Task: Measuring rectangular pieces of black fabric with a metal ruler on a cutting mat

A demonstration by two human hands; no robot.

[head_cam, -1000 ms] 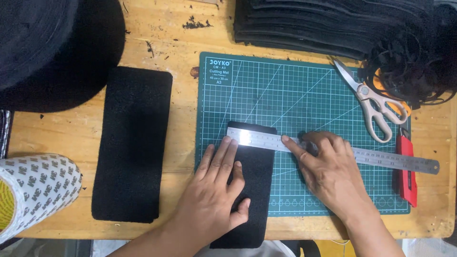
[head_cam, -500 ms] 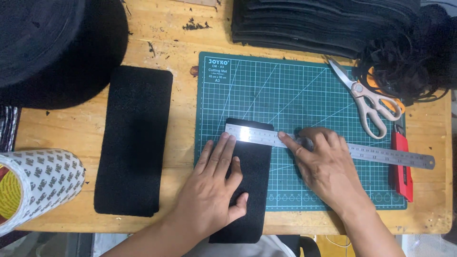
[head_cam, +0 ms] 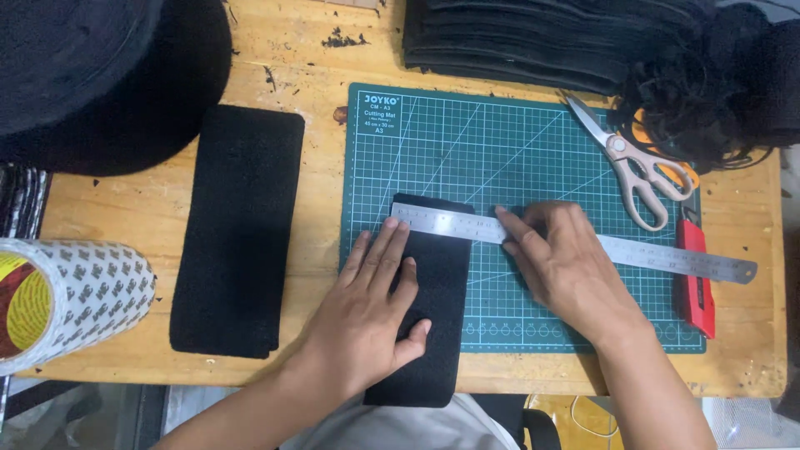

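The left hand (head_cam: 371, 312) lay flat and open, fingers spread, pressing on a narrow black foam strip (head_cam: 429, 333) that ran from the green cutting mat (head_cam: 467, 142) down over the near edge of the wooden bench (head_cam: 325, 58). The fingertips stopped just short of a steel ruler (head_cam: 667, 258), which crossed the far end of the strip and ran slantwise to the right across the mat. The right hand (head_cam: 562, 267) rested palm down on the middle of the ruler, fingers extended toward the strip, holding it against the mat; nothing was gripped in it, and whether anything lay hidden beneath the palm could not be told.

To the left of the mat, a wider black foam piece (head_cam: 237, 229) lay flat on the bench, apart from the strip. A large black roll (head_cam: 92, 75) occupied the far left corner, and a roll of patterned tape (head_cam: 71, 300) stood at the near left edge. At the right of the mat, a pair of scissors (head_cam: 637, 167) lay closed, blades pointing away, with a red utility knife (head_cam: 693, 279) just beside the ruler's right end. A stack of black sheets (head_cam: 517, 42) sat beyond the mat, with a tangle of black cord (head_cam: 708, 92) to its right.
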